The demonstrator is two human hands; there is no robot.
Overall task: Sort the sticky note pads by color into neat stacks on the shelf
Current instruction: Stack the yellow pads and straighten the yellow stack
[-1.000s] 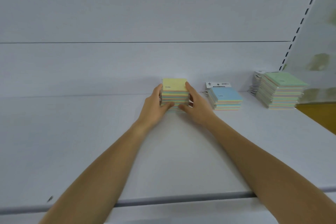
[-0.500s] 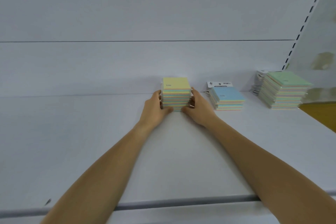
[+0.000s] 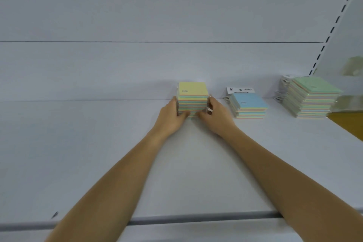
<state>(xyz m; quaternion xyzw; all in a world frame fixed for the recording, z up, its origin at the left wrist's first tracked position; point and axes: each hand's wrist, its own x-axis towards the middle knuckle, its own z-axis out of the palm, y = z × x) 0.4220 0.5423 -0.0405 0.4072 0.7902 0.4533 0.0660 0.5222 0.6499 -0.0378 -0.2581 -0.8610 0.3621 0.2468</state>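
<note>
A stack of sticky note pads with a yellow top (image 3: 193, 89) stands on the white shelf (image 3: 98, 153) near the back wall. My left hand (image 3: 170, 118) grips its left side, thumb across the front. My right hand (image 3: 216, 118) grips its right side in the same way. To the right lies a lower stack with a blue top (image 3: 248, 102). Further right stands a taller stack with a green top (image 3: 314, 88).
White hang tabs (image 3: 240, 90) stick out behind the blue-topped stack and at the left of the green-topped one. A slotted upright (image 3: 334, 25) runs up the back wall at right. The shelf's front edge (image 3: 196, 220) crosses below my forearms. A yellow surface (image 3: 349, 122) shows at far right.
Both hands have slid lower and further back along the sides of the yellow-topped stack. The stack sits squarer and slightly further back.
</note>
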